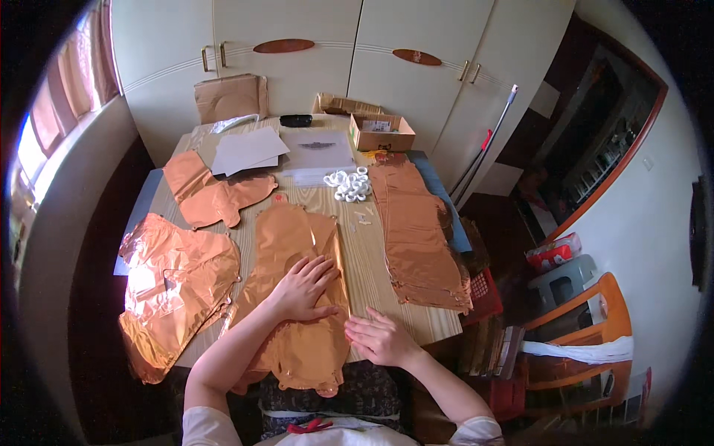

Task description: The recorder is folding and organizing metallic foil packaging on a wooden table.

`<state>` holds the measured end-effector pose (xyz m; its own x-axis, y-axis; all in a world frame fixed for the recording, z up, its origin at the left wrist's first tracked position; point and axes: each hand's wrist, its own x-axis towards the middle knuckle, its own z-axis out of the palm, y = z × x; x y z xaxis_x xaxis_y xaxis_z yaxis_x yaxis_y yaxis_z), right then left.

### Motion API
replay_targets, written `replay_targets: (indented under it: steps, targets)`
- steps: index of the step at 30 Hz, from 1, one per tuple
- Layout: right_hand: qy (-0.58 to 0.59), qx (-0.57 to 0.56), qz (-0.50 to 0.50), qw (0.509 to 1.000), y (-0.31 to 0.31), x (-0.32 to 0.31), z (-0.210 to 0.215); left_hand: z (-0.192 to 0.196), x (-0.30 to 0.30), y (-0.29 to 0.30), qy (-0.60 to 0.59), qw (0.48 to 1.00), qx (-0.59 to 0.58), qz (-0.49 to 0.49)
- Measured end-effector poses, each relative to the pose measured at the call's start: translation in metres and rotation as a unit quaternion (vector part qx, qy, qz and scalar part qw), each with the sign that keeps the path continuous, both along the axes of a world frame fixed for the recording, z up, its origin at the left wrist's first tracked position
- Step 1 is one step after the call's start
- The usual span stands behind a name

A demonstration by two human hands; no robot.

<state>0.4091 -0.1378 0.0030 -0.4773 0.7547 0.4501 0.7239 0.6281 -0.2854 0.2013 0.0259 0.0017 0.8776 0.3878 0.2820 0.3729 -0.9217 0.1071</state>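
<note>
**Copper foil balloons, one being pressed flat at the table's near edge**

Copper-coloured foil balloon, deflated, lies on the wooden table directly before the person, its lower end hanging over the near edge. The left hand rests flat on it, fingers spread, gripping nothing. The right hand lies open, palm down, at the balloon's right edge, holding nothing.

Judging by the piles, work is partway: a crumpled heap of foil balloons sits to the left, two more pieces beyond, and a neat flattened stack to the right. Behind lie small white rings, possibly plastic clips, white paper sheets and a cardboard box.
</note>
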Motion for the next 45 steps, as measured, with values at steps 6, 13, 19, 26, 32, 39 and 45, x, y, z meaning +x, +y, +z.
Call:
replay_targets:
  steps: [6,13,19,26,32,39,45]
  targets:
    - [0.004,0.003,-0.001,1.000,-0.001,-0.001,0.002,0.003,-0.001,-0.002,0.011,1.000,0.012,-0.006]
    - [0.002,-0.041,0.003,0.999,0.000,0.001,0.000,0.039,0.010,-0.035,0.098,0.990,-0.009,-0.104]
    - [0.000,-0.018,0.002,1.000,0.000,0.001,0.002,0.019,0.015,-0.039,0.033,0.996,0.017,-0.079]
    - [0.025,-0.022,0.002,0.999,0.001,0.000,0.002,0.000,0.029,0.013,-0.003,0.999,0.047,0.003]
    - [0.043,-0.043,-0.004,0.998,0.000,0.001,0.000,0.003,0.047,0.042,0.016,0.995,0.045,0.090]
    - [0.043,-0.046,-0.006,0.998,0.002,0.000,-0.001,0.012,0.053,0.063,0.069,0.989,-0.007,0.131]
    - [0.038,-0.047,-0.024,0.998,0.001,0.002,-0.006,0.049,0.027,0.062,-0.103,0.959,-0.238,0.115]
